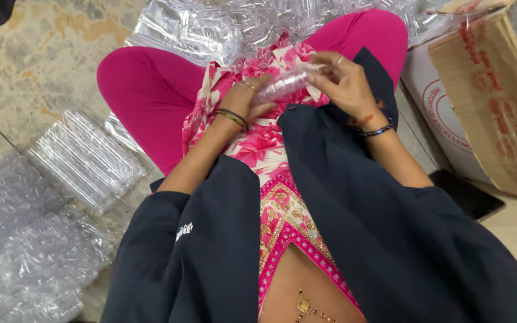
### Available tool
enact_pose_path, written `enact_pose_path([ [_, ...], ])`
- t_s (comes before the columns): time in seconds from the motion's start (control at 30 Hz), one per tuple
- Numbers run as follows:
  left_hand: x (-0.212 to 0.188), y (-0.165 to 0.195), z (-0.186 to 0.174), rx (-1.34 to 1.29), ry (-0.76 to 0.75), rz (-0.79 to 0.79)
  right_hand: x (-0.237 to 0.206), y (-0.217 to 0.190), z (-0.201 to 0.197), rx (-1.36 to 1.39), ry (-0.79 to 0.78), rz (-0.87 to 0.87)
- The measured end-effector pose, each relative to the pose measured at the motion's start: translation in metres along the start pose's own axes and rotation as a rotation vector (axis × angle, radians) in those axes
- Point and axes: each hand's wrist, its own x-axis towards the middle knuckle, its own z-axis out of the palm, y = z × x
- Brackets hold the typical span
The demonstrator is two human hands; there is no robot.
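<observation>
A small clear plastic tube (287,84) lies tilted in the upper middle of the frame, above the person's lap, held between both hands. The left hand (248,98) closes around its lower left end, fingers curled under it and bangles on the wrist. The right hand (343,81) grips the upper right end, fingertips pinched on the plastic, a dark bracelet on the wrist. Just behind the hands, along the top middle of the frame, sits a heap of clear plastic wrapping (234,27). The person sits cross-legged in pink trousers (145,90) and a dark jacket (342,215) on a tiled floor (37,54). At the left centre lies a flat pack of clear tubes (85,158), and below it, lower left, crumpled bubble wrap (25,251). A cardboard box (492,101) stands at the upper right, near the right arm.
</observation>
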Motion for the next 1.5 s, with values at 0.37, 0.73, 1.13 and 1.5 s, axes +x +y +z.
enact_pose_path([
  [0.37,-0.057,0.003,-0.051,-0.009,0.149,-0.246,0.046,0.007,0.037,-0.363,0.426,-0.397],
  [0.73,-0.02,0.001,-0.059,-0.634,0.182,-0.267,0.036,-0.024,0.01,-0.508,0.512,-0.544],
  [1.13,-0.017,0.03,-0.071,-0.491,0.174,-0.319,0.029,-0.013,0.027,-0.586,0.545,-0.492],
  [1.5,-0.014,0.044,-0.073,-0.193,0.29,-0.064,0.025,-0.02,0.04,-0.705,0.504,-0.607],
])
